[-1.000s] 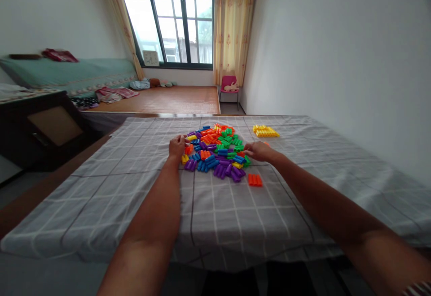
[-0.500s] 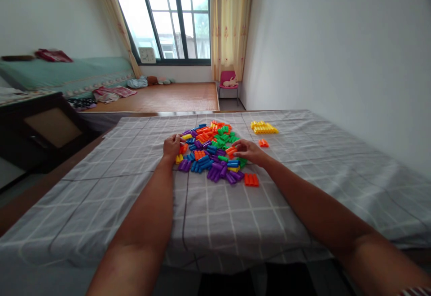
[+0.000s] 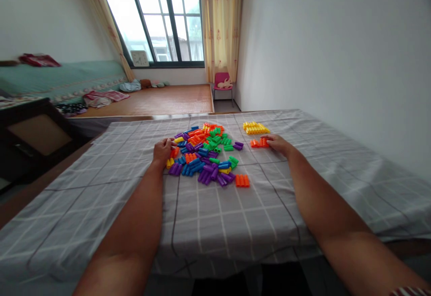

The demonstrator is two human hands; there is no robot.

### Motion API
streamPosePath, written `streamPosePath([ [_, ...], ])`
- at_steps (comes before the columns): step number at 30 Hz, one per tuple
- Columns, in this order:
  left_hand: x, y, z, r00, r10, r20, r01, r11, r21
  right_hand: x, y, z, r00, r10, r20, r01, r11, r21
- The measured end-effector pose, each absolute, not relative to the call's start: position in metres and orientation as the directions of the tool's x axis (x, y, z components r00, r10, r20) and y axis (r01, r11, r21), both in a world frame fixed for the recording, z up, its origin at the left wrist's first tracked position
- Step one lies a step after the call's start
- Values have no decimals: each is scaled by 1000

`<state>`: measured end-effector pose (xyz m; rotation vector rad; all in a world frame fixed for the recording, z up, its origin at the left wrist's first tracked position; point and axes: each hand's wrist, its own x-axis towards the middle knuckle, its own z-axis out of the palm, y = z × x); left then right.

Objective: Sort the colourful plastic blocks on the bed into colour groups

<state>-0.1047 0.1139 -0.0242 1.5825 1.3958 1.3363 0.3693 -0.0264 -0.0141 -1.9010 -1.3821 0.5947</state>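
Observation:
A loose pile of plastic building blocks (image 3: 205,152), each of joined tubes in purple, blue, green, orange or yellow, lies on the checked cloth. At its left edge rests my left hand (image 3: 163,150), fingers curled beside an orange block (image 3: 174,152) and a yellow block (image 3: 178,139); what it grips, if anything, is hidden. Right of the pile, my right hand (image 3: 276,143) pinches an orange block (image 3: 264,142) down on the cloth. Against that block's left side lies another orange block (image 3: 254,143). Yellow blocks (image 3: 256,128) stand grouped just behind them.
A grey checked cloth (image 3: 235,219) covers the table. One orange block (image 3: 242,180) sits off the pile's front right, and a purple block (image 3: 238,145) at its right. Beyond are a mat-covered bed (image 3: 168,98), a pink chair (image 3: 222,79) and a white wall at right.
My right hand has carried an orange block from the pile's right side to the other orange block by the yellow ones. My left hand stays at the pile's left edge. The view has shifted slightly.

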Motion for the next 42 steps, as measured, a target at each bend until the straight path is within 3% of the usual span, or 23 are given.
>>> streamPosePath([
  [4, -105, 112, -23, -83, 958, 274, 302, -238, 923, 362, -20, -16, 342, 925, 165, 772, -177, -610],
  [10, -106, 116, -25, -64, 955, 289, 312, -256, 915, 349, -14, -28, 43, 954, 297, 915, 81, -395],
  [16, -107, 119, -27, -59, 957, 284, 325, -251, 912, 343, -4, -43, 128, 915, 383, 949, -1, -315],
  [23, -107, 117, -27, -54, 955, 290, 338, -256, 906, 363, -1, -41, 225, 883, 411, 927, -65, -369],
  [27, -107, 117, -26, -52, 960, 274, 339, -241, 909, 374, -6, -39, 414, 868, 274, 831, -238, -502],
  [30, -107, 117, -26, -49, 961, 271, 339, -239, 910, 374, -10, -39, 445, 875, 191, 771, -265, -579],
  [37, -108, 124, -32, -39, 955, 293, 332, -265, 905, 358, -16, -25, 421, 857, 296, 842, -248, -478],
  [40, -108, 125, -33, -43, 956, 290, 340, -259, 904, 337, -21, -8, 266, 911, 316, 850, -67, -523],
  [42, -108, 124, -32, -47, 956, 291, 340, -259, 904, 317, -30, 6, -48, 988, 149, 781, 130, -610],
])
